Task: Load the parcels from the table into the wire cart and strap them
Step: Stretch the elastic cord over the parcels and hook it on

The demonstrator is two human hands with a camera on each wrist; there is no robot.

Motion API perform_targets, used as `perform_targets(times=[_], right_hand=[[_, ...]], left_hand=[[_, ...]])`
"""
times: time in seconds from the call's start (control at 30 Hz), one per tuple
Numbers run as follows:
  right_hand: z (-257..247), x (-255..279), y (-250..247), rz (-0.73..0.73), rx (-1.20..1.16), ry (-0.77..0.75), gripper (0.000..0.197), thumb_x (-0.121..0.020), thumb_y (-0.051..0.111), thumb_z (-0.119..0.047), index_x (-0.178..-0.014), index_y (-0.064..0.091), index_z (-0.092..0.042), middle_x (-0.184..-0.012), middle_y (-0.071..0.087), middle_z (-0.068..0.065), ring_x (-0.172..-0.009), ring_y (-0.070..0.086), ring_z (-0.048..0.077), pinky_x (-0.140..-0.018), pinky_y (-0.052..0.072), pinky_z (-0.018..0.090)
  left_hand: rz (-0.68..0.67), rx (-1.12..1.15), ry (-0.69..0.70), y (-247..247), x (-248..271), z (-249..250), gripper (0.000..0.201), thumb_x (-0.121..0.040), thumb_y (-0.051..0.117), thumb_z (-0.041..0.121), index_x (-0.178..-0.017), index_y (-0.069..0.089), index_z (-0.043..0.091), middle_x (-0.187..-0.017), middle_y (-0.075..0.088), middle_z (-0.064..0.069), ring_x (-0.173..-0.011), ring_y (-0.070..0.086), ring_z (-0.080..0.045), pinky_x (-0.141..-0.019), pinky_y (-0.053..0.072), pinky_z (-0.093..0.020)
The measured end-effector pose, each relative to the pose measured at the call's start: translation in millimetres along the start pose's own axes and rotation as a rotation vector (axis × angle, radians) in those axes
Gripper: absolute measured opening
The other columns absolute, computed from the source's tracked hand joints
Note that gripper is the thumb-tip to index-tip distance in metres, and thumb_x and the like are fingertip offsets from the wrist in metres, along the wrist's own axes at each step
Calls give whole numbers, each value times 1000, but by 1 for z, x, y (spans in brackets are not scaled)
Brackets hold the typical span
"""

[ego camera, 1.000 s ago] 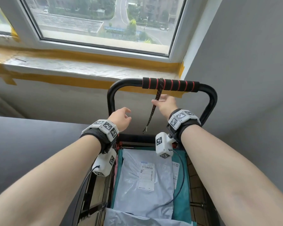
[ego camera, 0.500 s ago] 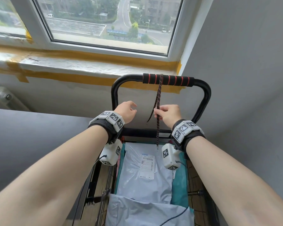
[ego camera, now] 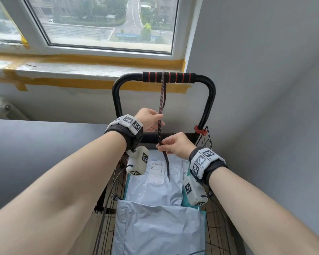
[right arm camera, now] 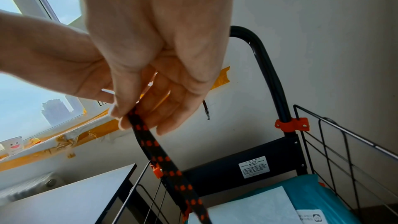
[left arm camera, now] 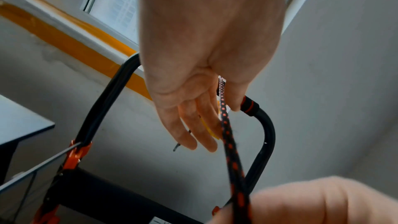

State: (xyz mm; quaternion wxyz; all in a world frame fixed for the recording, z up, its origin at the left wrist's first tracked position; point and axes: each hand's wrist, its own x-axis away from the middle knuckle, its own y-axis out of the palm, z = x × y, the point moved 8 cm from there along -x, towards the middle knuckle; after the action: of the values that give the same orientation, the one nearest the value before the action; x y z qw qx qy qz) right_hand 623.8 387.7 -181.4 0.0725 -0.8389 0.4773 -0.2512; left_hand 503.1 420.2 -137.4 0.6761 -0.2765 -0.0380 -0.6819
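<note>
Slippage is the risk: right hand is pinching the strap hanging from the far cart handle, left hand lying loose-fingered against it. Parcels are sitting in the wire cart; losing that pinch is leaving them unsecured.

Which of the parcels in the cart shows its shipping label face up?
The grey parcel farther from the person, under the hanging strap; its white label faces up. The nearer grey parcel shows only plain wrinkled plastic.
</note>
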Motion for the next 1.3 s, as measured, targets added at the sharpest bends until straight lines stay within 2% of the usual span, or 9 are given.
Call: perform_targets(times=[0.13, 0.27, 0.43, 0.53, 0.6, 0.8, 0.97, 1.17, 1.3], right_hand=[[6, 11, -15, 5, -37, -21, 15, -81, 73, -12, -96, 74, -10, -87, 72, -2, -76, 63, 2, -79, 53, 21], [-9, 13, -43, 199, -230, -147, 15, -79, 73, -5, -94, 72, -1, -84, 71, 4, -70, 64, 0, -79, 52, 15], [-41, 10, -51, 264, -391, -189, 20, -82, 71, -10, -100, 70, -2, -97, 70, 8, -83, 63, 5, -76, 49, 10], [-46, 2, -41, 181, -589, -100, 6, -83, 71, -15, -88, 68, -16, -99, 69, 4, -104, 62, 16, -95, 46, 28], [-47, -2, -33, 122, -735, -66, 6, -83, 69, -11, -87, 65, -14, -98, 67, 7, -105, 62, 23, -98, 47, 34], [-55, -2, -17, 46, -806, -95, 7, -85, 65, -4, -91, 67, -3, -91, 72, 10, -77, 69, 17, -78, 56, 26], [-51, 4, -18, -56, -768, -69, 8, -85, 63, -1, -91, 68, -3, -80, 74, 6, -69, 71, 13, -63, 56, 20], [-34, 29, -12, -262, -528, 10, 10, -83, 63, 3, -89, 70, -1, -83, 74, 10, -73, 71, 16, -70, 56, 21], [-23, 45, -4, -386, -406, 52, 10, -82, 64, 5, -89, 70, 0, -84, 74, 9, -74, 70, 16, -70, 55, 21]], left_hand=[[32, 102, -32, 8, 7, 7, 20, -94, 55, 20, -101, 66, 5, -78, 67, -6, -77, 66, -20, -86, 55, -33], [-32, 78, -148, 8, 18, 3, 14, -92, 56, 11, -81, 63, 6, -56, 58, -2, -52, 52, -14, -60, 45, -23], [-200, 25, -283, 3, 33, -14, 12, -83, 59, 12, -78, 68, 5, -65, 57, -4, -58, 51, -16, -66, 46, -27], [-309, 15, -332, 3, 44, -21, 13, -83, 59, 13, -77, 68, 6, -65, 56, -2, -59, 50, -14, -64, 45, -25], [-358, 10, -351, 3, 50, -24, 12, -82, 59, 15, -76, 67, 8, -66, 55, -2, -60, 50, -14, -67, 45, -25], [-403, -5, -391, -4, 55, -34, 16, -84, 57, 18, -84, 70, 8, -75, 59, -3, -72, 54, -17, -77, 47, -28], [-285, 30, -344, -15, 45, -31, 26, -92, 52, 25, -108, 66, 9, -93, 66, -8, -84, 61, -21, -81, 50, -31], [-343, 445, -212, -3, 28, 4, 39, -99, 39, 40, -121, 51, 10, -122, 63, -10, -115, 58, -25, -101, 43, -41], [-127, 514, -108, -7, 14, 24, 33, -96, 52, 27, -123, 54, 9, -97, 68, -6, -93, 64, -20, -81, 51, -33]])
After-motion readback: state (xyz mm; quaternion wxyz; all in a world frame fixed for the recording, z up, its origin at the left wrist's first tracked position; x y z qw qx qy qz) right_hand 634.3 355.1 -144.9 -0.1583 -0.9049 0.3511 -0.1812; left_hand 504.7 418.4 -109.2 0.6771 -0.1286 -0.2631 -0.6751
